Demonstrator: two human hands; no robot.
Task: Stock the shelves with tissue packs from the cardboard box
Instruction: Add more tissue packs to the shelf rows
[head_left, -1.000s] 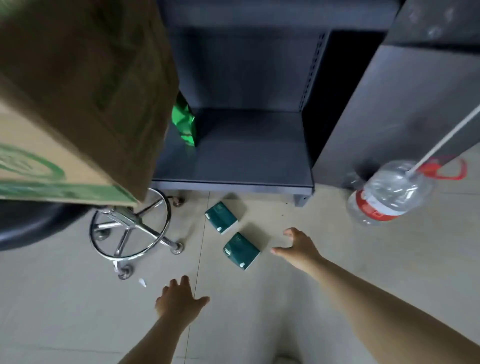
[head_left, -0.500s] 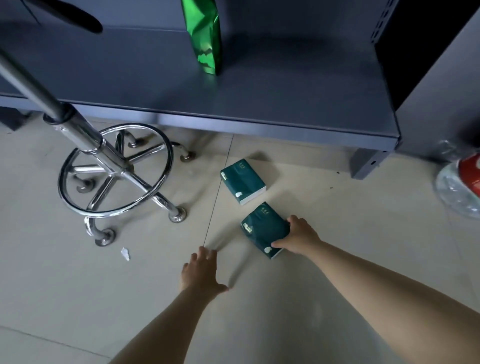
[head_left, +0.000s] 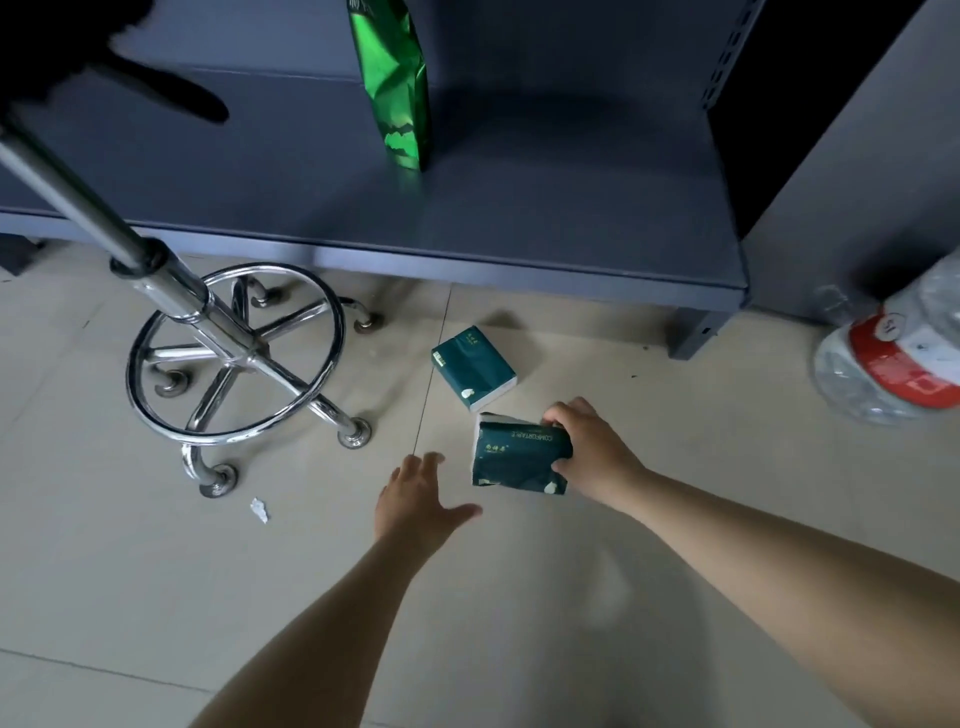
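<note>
a: a dark green tissue pack (head_left: 519, 460) is gripped by the right hand (head_left: 592, 457), apparently lifted off the tiled floor (head_left: 156, 597); a second pack (head_left: 474, 367) is left lying just beyond it

b: the left hand (head_left: 418, 499) is held spread and empty just beside; a green bag (head_left: 395, 83) is seen upright on the grey shelf (head_left: 519, 208)

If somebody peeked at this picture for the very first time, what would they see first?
Probably the right hand gripping a dark green tissue pack near the middle, with the open left hand reaching towards it. A second tissue pack lies on the tiled floor just behind. The shiny green bag standing upright on the grey shelf and the chrome stool base on the left also catch the eye.
</note>
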